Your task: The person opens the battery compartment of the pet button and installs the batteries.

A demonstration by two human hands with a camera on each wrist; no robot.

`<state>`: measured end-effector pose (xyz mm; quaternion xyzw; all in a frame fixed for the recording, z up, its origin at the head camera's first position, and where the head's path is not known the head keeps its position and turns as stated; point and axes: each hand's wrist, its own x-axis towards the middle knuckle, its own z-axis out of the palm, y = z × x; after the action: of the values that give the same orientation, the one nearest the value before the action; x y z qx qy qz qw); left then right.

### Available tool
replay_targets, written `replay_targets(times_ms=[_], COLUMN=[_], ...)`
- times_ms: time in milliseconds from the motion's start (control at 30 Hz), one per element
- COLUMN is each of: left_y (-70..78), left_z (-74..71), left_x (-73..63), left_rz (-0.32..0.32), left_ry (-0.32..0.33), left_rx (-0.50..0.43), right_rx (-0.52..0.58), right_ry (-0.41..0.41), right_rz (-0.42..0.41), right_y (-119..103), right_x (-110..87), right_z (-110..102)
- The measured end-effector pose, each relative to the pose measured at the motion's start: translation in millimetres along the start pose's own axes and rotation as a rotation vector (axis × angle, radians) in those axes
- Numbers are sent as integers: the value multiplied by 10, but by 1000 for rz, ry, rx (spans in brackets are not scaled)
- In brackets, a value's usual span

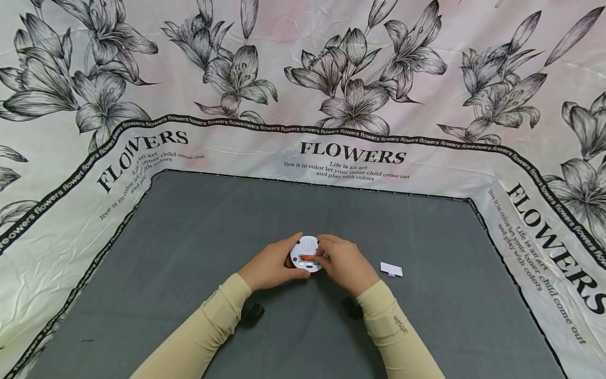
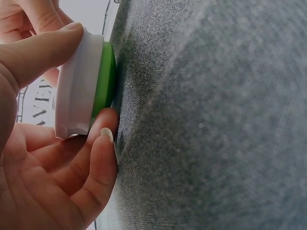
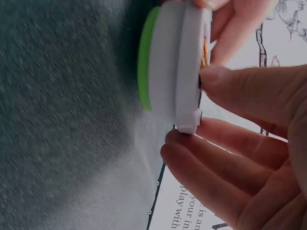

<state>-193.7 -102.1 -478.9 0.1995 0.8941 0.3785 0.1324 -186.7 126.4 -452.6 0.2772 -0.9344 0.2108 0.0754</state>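
Observation:
Between both hands is a round white plastic device [image 1: 309, 245] with a green face [image 2: 105, 81] turned down toward the cloth. Its upper side shows speaker holes and an open slot with an orange battery [image 1: 308, 258] in it. My left hand [image 1: 272, 265] grips the device from the left, thumb over the white edge and fingers curled beneath. My right hand [image 1: 347, 261] holds its right edge with the fingers, and the thumb [image 3: 223, 79] presses at the battery slot. A small white battery cover [image 1: 391, 269] lies on the cloth to the right of my right hand.
The grey cloth [image 1: 227, 210] has a white border [image 1: 255, 147] printed with "FLOWERS" and line-drawn lilies behind it. Black wrist-worn pieces show below the left wrist [image 1: 253, 314] and the right wrist [image 1: 352, 308].

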Motion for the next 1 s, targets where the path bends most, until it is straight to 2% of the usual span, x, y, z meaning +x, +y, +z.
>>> replay_targets(times_ms=[600,1000], left_y=[14,38], left_z=[6,29], left_x=[6,-12], left_rz=[8,-16], left_ry=[9,14], left_rx=[14,6], right_rx=[-7,41], right_ry=[89,65], right_rz=[-25,87], right_y=[-30,-50], right_x=[16,28], right_z=[108,132])
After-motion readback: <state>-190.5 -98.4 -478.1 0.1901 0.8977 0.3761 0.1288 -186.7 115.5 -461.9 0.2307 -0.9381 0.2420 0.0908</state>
